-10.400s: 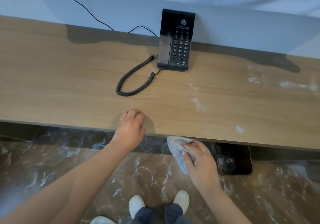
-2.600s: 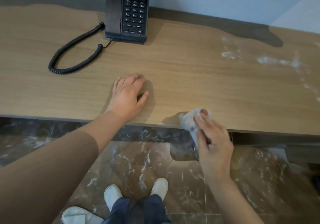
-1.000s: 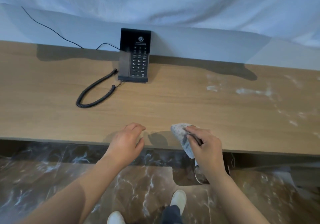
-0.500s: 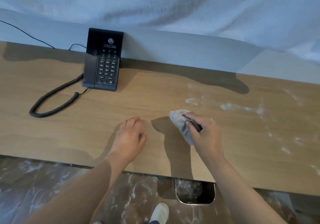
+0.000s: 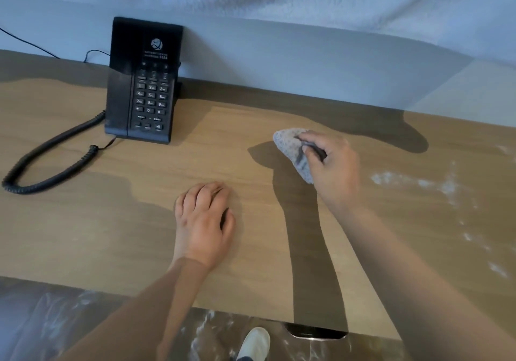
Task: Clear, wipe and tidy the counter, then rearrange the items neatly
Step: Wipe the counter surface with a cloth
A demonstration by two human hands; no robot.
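The right hand has its grip closed round the bunched cloth, pressed to the surface right of the phone, probably to tackle the white smears further right. The left hand rests nearby, holding nothing, seemingly bracing.

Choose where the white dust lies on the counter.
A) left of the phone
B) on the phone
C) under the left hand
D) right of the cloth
D: the dust streaks the counter to the right of the cloth that the right hand grips.
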